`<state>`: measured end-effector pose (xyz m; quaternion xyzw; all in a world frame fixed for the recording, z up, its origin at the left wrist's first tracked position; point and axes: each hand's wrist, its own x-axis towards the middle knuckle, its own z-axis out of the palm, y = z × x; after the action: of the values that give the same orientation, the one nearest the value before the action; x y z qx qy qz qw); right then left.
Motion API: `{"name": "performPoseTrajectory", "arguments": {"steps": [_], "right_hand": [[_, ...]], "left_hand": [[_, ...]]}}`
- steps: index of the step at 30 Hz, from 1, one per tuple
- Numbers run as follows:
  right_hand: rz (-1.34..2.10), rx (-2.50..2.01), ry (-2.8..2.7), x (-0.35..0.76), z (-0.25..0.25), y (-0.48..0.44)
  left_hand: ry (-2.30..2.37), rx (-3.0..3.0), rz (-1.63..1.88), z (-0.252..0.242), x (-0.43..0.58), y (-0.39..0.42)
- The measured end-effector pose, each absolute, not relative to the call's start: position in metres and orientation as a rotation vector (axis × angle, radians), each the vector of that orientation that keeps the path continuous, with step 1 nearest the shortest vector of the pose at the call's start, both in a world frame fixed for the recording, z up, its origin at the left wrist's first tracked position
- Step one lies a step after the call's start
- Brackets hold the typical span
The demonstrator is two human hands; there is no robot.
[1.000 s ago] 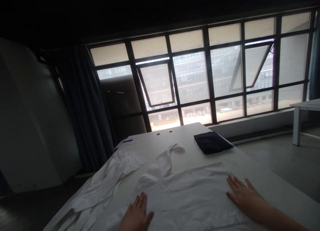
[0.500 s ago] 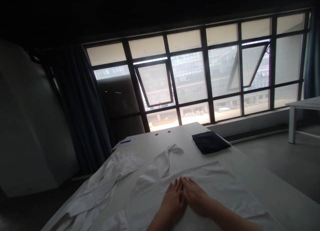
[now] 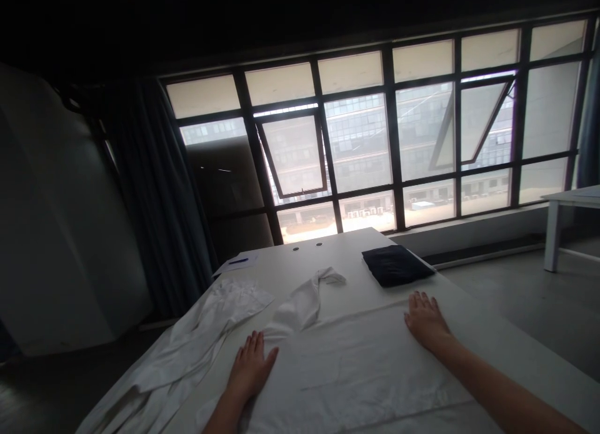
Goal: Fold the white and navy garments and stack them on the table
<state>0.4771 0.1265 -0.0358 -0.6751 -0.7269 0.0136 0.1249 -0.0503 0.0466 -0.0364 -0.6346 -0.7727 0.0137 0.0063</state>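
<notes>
The bottom edge cuts off the near part of the spread white garment (image 3: 351,365) and of the crumpled one (image 3: 187,353). The palms of the left hand (image 3: 250,366) and the right hand (image 3: 425,321) are hidden underneath. Any writing on the paper (image 3: 248,258) is too small to read. The right edge cuts the farther table (image 3: 572,197).

Your counter (image 3: 349,249) bears a garment (image 3: 351,359) before you, a second garment (image 3: 201,334) left, cloth (image 3: 397,266) behind right, paper (image 3: 241,266) behind left.
</notes>
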Motion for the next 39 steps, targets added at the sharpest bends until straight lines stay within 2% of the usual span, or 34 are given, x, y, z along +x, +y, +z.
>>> {"name": "performPoseTrajectory", "arguments": {"steps": [5,8,13,18,23,29,33,39], "right_hand": [[0.086,-1.62,-2.369,0.358,-0.033,0.106],[0.348,-1.191,-2.559,0.273,-0.04,0.088],[0.464,-1.085,-2.589,0.207,-0.05,0.076],[0.432,-1.294,-2.556,0.26,-0.047,0.097],[0.35,-1.594,-2.467,0.375,-0.049,0.124],[0.158,-1.941,-2.252,0.501,-0.074,0.148],[0.095,-1.969,-2.223,0.519,-0.085,0.153],[0.085,-1.989,-2.212,0.511,-0.081,0.151]], "left_hand": [[-2.394,-1.961,0.008,-0.039,-0.046,0.046],[-2.376,-1.973,0.0,-0.04,-0.046,0.044],[-2.393,-1.967,-0.008,-0.037,-0.049,0.044],[-2.415,-1.96,-0.029,-0.036,-0.049,0.045],[-2.436,-1.964,-0.039,-0.038,-0.05,0.046],[-2.464,-1.93,-0.043,-0.028,-0.041,0.047],[-2.369,-1.934,-0.141,-0.013,0.007,0.054],[-2.076,-2.354,-0.237,-0.019,0.114,0.07]]}}
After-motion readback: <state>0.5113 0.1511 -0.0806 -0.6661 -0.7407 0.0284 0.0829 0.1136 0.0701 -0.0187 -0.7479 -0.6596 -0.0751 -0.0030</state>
